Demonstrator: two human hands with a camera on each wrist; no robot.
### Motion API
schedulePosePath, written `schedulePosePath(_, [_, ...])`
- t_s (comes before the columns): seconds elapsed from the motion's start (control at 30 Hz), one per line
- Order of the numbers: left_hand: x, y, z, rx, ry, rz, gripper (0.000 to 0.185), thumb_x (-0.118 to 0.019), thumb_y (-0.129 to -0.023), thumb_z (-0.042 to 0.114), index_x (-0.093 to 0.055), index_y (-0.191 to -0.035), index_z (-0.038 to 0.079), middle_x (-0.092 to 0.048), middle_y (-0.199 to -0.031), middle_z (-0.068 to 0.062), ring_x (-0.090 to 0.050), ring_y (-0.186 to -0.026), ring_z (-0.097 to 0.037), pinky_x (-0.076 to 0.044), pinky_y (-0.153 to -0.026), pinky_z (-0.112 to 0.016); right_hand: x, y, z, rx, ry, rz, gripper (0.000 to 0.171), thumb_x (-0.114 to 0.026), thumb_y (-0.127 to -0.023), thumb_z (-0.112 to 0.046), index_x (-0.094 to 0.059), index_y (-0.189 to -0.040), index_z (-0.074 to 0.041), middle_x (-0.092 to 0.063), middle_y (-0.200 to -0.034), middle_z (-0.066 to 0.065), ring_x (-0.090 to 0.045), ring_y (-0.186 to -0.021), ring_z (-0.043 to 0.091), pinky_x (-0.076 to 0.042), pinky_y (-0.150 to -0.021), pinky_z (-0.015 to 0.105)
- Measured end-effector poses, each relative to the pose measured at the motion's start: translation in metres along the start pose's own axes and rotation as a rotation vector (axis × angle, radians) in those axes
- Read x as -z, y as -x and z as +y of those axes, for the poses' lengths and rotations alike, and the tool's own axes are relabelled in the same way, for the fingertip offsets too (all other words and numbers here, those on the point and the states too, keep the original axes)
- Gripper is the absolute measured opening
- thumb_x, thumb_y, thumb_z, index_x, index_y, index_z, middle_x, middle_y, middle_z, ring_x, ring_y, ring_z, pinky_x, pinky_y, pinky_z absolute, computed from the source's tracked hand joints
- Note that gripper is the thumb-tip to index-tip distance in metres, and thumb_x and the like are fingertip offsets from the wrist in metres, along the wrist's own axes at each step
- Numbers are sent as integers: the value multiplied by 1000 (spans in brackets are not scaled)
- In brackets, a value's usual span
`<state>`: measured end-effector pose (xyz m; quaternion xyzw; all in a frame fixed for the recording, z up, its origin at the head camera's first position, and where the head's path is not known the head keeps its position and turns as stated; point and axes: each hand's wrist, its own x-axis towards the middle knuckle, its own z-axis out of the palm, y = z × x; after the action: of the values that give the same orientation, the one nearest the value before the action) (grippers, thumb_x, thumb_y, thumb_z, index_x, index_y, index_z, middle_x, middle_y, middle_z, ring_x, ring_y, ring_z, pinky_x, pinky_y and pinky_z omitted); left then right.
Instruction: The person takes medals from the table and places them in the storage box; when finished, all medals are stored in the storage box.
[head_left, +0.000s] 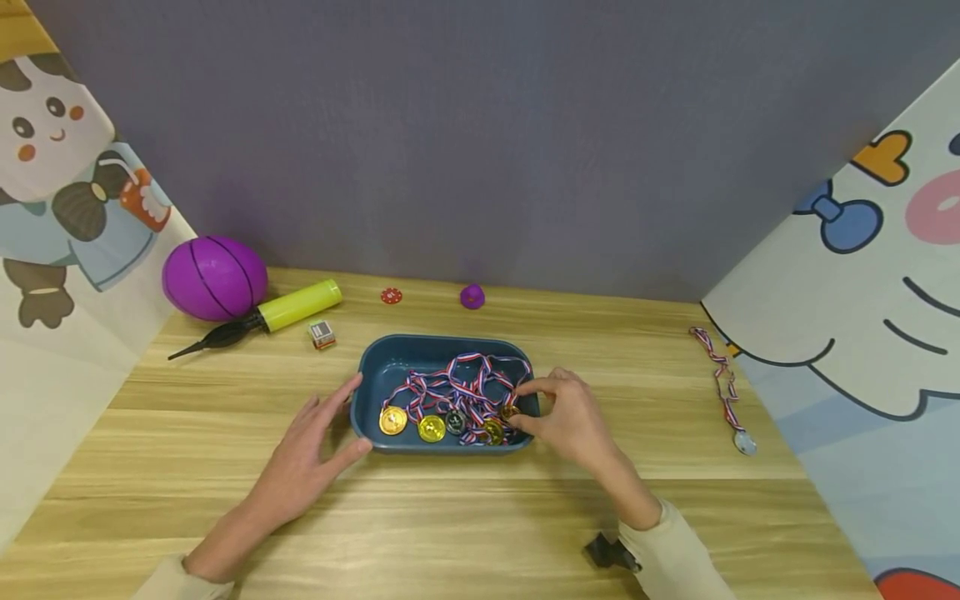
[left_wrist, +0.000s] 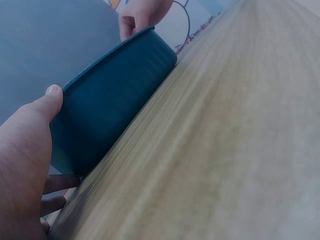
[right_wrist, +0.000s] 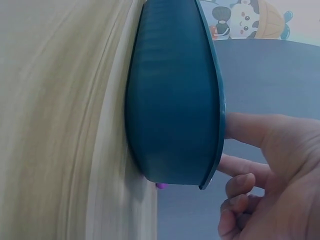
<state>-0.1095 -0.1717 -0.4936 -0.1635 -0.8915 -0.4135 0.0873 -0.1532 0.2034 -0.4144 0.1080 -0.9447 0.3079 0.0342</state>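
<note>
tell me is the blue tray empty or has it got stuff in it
Not empty: the blue tray holds a tangle of medals on striped ribbons.

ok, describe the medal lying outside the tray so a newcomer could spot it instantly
Start at the dark blue tray in the middle of the wooden table, then look far to its right, near the cartoon wall panel. The lone medal lies there on bare wood, its red, white and blue ribbon stretched toward the back. Its disc looks silver, and it lies alone, unlike the tangled mostly gold medals in the tray.

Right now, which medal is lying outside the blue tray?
The silver medal on the table's right side, ribbon stretched toward the back. The other medals sit inside the blue tray.
</note>
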Motion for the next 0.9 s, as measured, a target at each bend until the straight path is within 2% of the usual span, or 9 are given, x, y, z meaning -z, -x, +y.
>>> schedulePosePath(0.2, [0,1,0,8,3,0,86,-78,-103,37,-32,-176,34,-56,-165,-20,-41,-154,-58,-22,-126,-82,0,5,4,43,-74,96,29,-101,-80,-10,-89,-107,-9,-48,-77,7,-39,-75,17,-34,-67,30])
schedulePosePath(0.43, [-1,0,-1,7,-1,0,86,-78,-103,37,-32,-176,34,-58,-162,-20,-41,-154,-59,-22,-126,-82,-2,9,25,187,-170,349,24,-98,-80,0,-89,-102,-6,-39,-71,4,-33,-72,10,-29,-64,24])
schedulePosePath(0.53, [-1,-1,-1,2,3,-1,86,-78,-103,37,-32,-176,33,-59,-161,-20,-41,-155,-58,-22,-127,-82,0,13,34,192,-216,415,26,-97,-79,4,-89,-102,-6,-41,-71,8,-34,-72,11,-30,-64,23])
schedulePosePath(0.67, [-1,0,-1,2,4,0,86,-78,-103,37,-32,-176,33,-60,-161,-20,-39,-156,-59,-22,-127,-82,3,19,48,173,-244,437,25,-96,-82,3,-88,-104,-6,-42,-71,6,-35,-71,12,-31,-62,24])
schedulePosePath(0.9, [0,1,-1,12,0,-2,86,-78,-103,37,-32,-176,34,-57,-163,-20,-36,-157,-60,-21,-126,-83,14,28,76,118,-252,407,23,-93,-85,5,-87,-106,-2,-38,-70,6,-29,-64,8,-28,-56,27])
